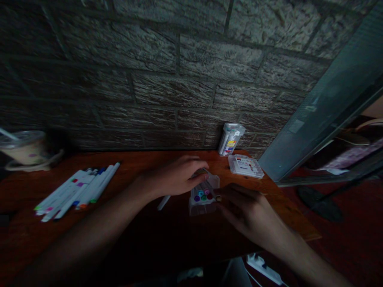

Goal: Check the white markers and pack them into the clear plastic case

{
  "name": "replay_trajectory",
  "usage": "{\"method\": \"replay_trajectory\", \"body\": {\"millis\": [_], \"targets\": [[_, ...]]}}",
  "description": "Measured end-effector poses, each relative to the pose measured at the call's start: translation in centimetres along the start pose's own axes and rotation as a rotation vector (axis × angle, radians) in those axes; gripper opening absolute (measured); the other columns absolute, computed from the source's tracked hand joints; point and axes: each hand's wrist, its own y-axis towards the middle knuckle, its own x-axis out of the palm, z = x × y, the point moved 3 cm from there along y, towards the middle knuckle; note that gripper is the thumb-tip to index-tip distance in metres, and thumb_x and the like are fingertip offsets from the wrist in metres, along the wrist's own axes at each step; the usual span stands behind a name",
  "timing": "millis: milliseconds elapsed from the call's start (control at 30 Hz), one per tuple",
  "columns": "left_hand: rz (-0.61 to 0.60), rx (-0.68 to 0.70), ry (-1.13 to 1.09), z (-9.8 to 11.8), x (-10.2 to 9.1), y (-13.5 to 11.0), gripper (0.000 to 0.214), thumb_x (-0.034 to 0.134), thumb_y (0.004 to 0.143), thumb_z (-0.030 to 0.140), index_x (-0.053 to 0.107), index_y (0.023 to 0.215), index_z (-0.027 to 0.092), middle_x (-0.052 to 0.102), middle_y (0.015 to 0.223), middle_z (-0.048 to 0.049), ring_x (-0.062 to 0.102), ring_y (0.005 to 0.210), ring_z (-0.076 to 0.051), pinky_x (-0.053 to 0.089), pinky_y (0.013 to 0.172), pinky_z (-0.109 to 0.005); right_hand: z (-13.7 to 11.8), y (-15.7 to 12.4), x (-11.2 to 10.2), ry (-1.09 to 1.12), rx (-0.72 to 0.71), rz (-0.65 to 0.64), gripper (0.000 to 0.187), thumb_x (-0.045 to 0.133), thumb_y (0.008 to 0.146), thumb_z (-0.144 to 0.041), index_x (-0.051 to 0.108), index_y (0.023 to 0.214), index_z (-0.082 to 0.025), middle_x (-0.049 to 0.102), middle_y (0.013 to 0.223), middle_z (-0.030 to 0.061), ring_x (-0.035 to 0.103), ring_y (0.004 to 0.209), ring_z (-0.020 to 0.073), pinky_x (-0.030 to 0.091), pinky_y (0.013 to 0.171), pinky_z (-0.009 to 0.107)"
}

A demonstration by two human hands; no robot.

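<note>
A small clear plastic case (194,210) lies on the wooden table in front of me, with several markers (203,191) in it, their purple, blue, green, pink and red ends facing me. My left hand (182,175) curls over the case's far end, thumb and fingers closed round it; its exact hold is partly hidden. At the case's right side, my right hand (243,205) pinches a marker with a brown end (218,198). One loose white marker (163,202) lies left of the case, partly under my left wrist.
Several white markers (79,191) lie in a pile at left. Behind them stands a lidded cup (25,147) with a straw. By the brick wall (155,91) are an upright clear marker box (230,139) and a flat clear lid (245,166). A power strip (265,271) is below the table edge.
</note>
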Motion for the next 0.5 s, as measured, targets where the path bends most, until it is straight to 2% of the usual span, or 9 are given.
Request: {"method": "replay_trajectory", "body": {"millis": [167,500], "targets": [[-0.006,-0.01,0.003,0.0,0.0,0.0,0.026,0.053,0.106,0.032,0.072,0.119,0.02,0.075,0.113,-0.0088,0.07,0.107,-0.023,0.051,0.095,-0.036,0.3,0.2,0.3,0.007,0.018,-0.024,0.022,0.062,0.097,-0.017,0.075,0.115,-0.014,0.076,0.096,0.0096,0.076,0.082,0.0239,0.061,0.071,0.034],[-0.006,-0.007,0.002,-0.2,0.1,0.1,0.025,0.053,0.105,0.031,0.072,0.119,0.021,0.075,0.114,-0.0085,0.07,0.107,-0.023,0.051,0.094,-0.036,0.9,0.4,1.1,0.02,0.048,-0.039,0.021,0.059,0.1,-0.022,0.075,0.111,-0.015,0.074,0.095,0.0106,0.074,0.083,0.0228,0.059,0.071,0.034]]}}
